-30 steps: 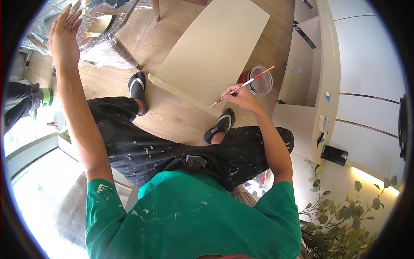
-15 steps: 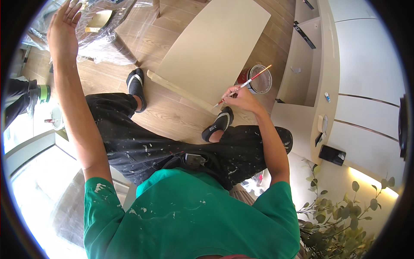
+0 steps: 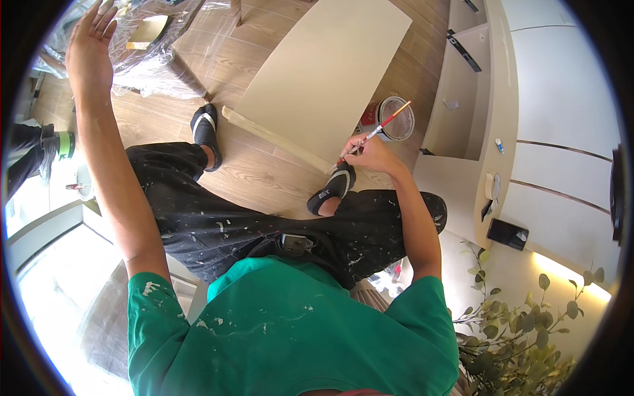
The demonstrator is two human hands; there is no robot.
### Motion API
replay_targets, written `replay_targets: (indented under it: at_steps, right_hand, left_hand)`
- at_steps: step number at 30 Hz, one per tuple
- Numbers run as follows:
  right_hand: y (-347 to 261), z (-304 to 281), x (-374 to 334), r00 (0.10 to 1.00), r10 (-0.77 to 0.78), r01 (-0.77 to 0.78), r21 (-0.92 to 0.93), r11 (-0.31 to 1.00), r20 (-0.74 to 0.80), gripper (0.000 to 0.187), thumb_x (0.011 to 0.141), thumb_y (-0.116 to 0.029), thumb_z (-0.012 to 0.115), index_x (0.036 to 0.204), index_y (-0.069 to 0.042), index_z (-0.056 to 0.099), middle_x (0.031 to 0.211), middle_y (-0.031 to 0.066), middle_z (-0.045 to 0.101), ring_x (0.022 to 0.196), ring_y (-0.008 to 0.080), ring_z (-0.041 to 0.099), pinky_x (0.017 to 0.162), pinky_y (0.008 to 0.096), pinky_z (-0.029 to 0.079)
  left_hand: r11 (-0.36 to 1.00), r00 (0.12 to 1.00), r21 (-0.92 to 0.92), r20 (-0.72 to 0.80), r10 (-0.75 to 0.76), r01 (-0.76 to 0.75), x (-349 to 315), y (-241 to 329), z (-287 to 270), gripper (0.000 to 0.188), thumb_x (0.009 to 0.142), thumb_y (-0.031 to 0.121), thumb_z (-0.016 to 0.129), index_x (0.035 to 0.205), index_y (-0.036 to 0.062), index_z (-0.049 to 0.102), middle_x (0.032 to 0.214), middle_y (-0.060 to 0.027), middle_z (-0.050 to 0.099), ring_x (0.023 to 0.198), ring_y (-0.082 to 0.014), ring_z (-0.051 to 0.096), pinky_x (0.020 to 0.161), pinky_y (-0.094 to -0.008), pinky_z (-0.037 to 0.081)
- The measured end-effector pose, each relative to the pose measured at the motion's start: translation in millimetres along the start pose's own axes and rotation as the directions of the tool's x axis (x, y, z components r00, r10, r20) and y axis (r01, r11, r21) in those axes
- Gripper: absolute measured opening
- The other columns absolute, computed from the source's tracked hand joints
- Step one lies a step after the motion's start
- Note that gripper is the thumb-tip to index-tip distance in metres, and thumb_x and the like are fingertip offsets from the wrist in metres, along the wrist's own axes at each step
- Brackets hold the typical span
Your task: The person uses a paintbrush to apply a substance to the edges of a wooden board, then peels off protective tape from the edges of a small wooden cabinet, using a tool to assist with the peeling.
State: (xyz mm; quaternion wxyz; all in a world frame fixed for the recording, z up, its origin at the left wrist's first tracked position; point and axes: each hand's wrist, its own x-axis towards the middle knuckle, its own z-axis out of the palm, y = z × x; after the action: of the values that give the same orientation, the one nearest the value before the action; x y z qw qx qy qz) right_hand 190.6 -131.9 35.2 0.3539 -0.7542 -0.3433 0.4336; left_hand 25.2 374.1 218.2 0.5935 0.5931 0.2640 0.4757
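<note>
My right hand (image 3: 371, 156) pinches a thin paintbrush (image 3: 389, 120) with a red and white handle. One end of the brush points up toward the far right; its lower end is beside the near right corner of a large beige panel (image 3: 323, 66). A pale strip runs along the panel's near edge (image 3: 277, 138). Right of the panel stands a round paint bucket (image 3: 396, 119) with a whitish rim. My left hand (image 3: 91, 59) is raised at the upper left with its fingers stretched out, holding nothing that I can see. Plastic-wrapped furniture (image 3: 155, 72) is nearest to it.
A beige cabinet (image 3: 462, 112) with an open compartment runs along the right. On its ledge lie a tape roll (image 3: 494, 187) and a dark phone-like object (image 3: 508, 234). Leafy branches (image 3: 522, 323) fill the lower right. Another person's dark-clothed leg (image 3: 30, 155) shows at left.
The whole view has shifted slightly. The lower end of the paintbrush has moved a little to the right at the panel's corner. My left hand stays raised.
</note>
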Motion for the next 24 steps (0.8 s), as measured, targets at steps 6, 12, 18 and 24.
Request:
replay_targets:
  at_steps: [6, 12, 18, 24]
  right_hand:
    - [-11.8, -1.1, -1.5, 0.998, 0.051, -0.049, 0.060, 0.997, -0.036, 0.009, 0.083, -0.008, 0.074, 0.088, 0.000, 0.073, 0.081, 0.0058, 0.073, 0.078, 0.0116, 0.066, 0.073, 0.0296, 0.051]
    - [-11.5, -8.0, -4.5, 0.997, 0.048, -0.044, -0.068, 0.997, 0.059, 0.008, 0.082, -0.006, 0.072, 0.087, 0.000, 0.074, 0.082, 0.0067, 0.075, 0.081, 0.0114, 0.068, 0.074, 0.0296, 0.052]
    - [-11.6, -3.9, -1.8, 1.000, 0.003, -0.003, -0.028, 1.000, 0.010, 0.009, 0.084, -0.007, 0.071, 0.087, 0.000, 0.074, 0.081, 0.0055, 0.074, 0.076, 0.0119, 0.066, 0.071, 0.0295, 0.051]
    - [-20.8, 4.4, 7.4, 0.997, 0.075, -0.075, 0.024, 0.997, -0.019, 0.010, 0.087, -0.008, 0.070, 0.093, -0.001, 0.074, 0.082, 0.0030, 0.072, 0.076, 0.0097, 0.061, 0.068, 0.0286, 0.047]
  left_hand:
    - [0.999, 1.000, -0.035, -0.016, -0.010, 0.009, 0.5, 2.3, 1.2, 0.045, 0.110, 0.014, 0.034, 0.147, -0.0107, 0.044, 0.151, -0.0245, 0.049, 0.138, -0.0338, 0.052, 0.119, -0.0404, 0.039]
    - [0.999, 1.000, -0.046, -0.023, -0.003, 0.002, -0.2, 1.7, 1.3, 0.045, 0.111, 0.015, 0.035, 0.146, -0.0106, 0.045, 0.152, -0.0241, 0.049, 0.138, -0.0340, 0.052, 0.118, -0.0408, 0.040]
    - [0.998, 0.999, -0.068, -0.036, -0.017, 0.015, 0.6, 3.0, 1.1, 0.045, 0.111, 0.015, 0.035, 0.146, -0.0106, 0.045, 0.152, -0.0241, 0.048, 0.138, -0.0337, 0.052, 0.118, -0.0404, 0.040]
    - [1.000, 1.000, -0.024, 0.005, 0.008, -0.008, 3.1, -2.3, -4.6, 0.044, 0.110, 0.014, 0.035, 0.147, -0.0098, 0.044, 0.153, -0.0239, 0.048, 0.139, -0.0340, 0.052, 0.118, -0.0403, 0.040]
